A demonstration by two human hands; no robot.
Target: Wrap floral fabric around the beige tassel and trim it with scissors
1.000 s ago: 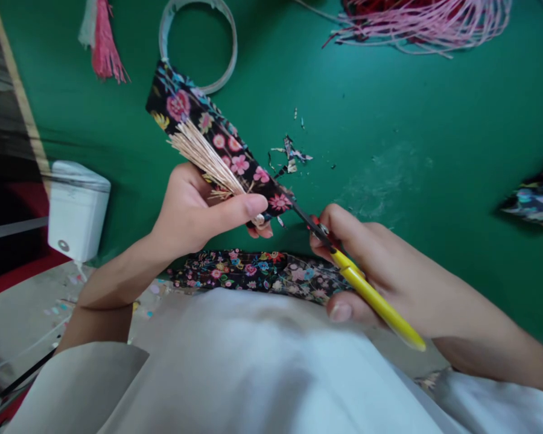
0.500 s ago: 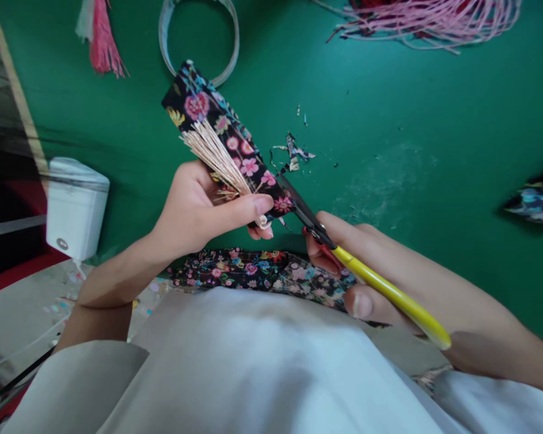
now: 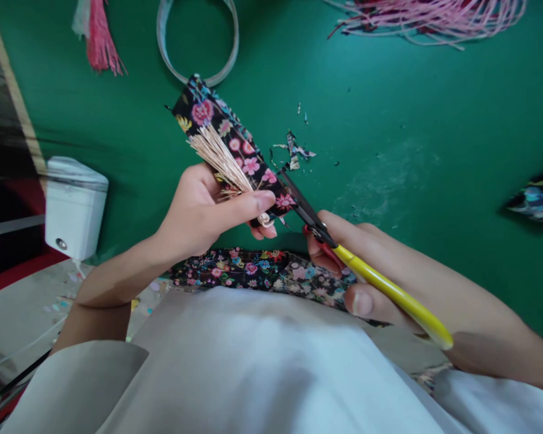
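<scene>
Between the thumb and fingers of my left hand (image 3: 208, 211) is a folded strip of black floral fabric (image 3: 248, 163), slanting up to the left. A beige tassel (image 3: 221, 160) lies over the fabric, pinched under the same thumb. My right hand (image 3: 344, 259) is closed on scissors (image 3: 380, 280) with yellow and red handles. The dark blades point up-left and lie along the fabric's right edge, close to my left fingertips. Small fabric scraps (image 3: 293, 150) rest on the green table just beyond the blade tips.
A tape-like ring (image 3: 233, 51) and a pink tassel (image 3: 100, 45) lie at the upper left, pink cords (image 3: 434, 21) at the upper right. More floral fabric (image 3: 235, 268) runs along the near edge. A white box (image 3: 76, 208) is at left, a patterned piece (image 3: 540, 196) at right.
The fabric's upper end has dipped down and slightly right, with the tassel and my left hand shifting a little right. The scissors look nearly unmoved.
</scene>
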